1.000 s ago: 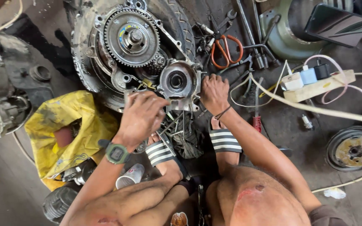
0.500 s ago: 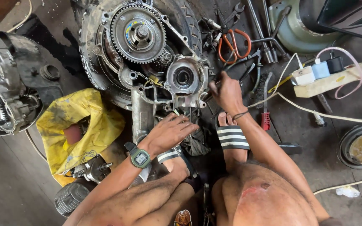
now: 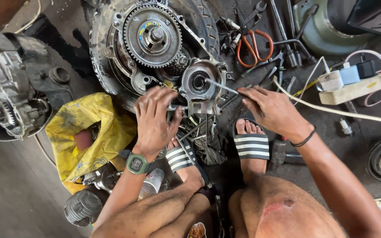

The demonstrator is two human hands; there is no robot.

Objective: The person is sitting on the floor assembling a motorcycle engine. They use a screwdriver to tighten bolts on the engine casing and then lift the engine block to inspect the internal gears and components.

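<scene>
A grimy concrete workshop floor [image 3: 18,198] fills the frame, crowded with engine parts and tools.

The work piece is a small round metal housing [image 3: 199,86] with a dark central bore, lying at centre frame just below and right of a large toothed gear [image 3: 151,36] on an opened engine case [image 3: 106,57]. By its look the housing is cast metal: judged rigid, fairly heavy for its bulk, oily and therefore slippery. Its outer rim and lower lugs offer the surest hold; the bore edge is best left alone.

The left hand [image 3: 155,119], fingers curled, presses on the lower left of the housing and seems to steady it; exactly what the fingertips grip is hidden. The right hand [image 3: 272,110] pinches a thin metal rod [image 3: 221,87] between thumb and fingers, its tip reaching the bore. The rod is judged stiff and light but liable to slip on greasy metal.

Room is tight. Loose bolts and a dark rag [image 3: 210,143] lie directly below the housing, with striped sandals [image 3: 250,145] just beneath. A yellow bag [image 3: 84,132] lies lower left, a second engine block [image 3: 5,92] at far left. Orange-handled pliers [image 3: 254,44] and wrenches crowd the upper right; a white power strip [image 3: 358,86] and its cable [image 3: 331,110] cross the right side, near the right forearm. The only open floor lies lower left.
</scene>
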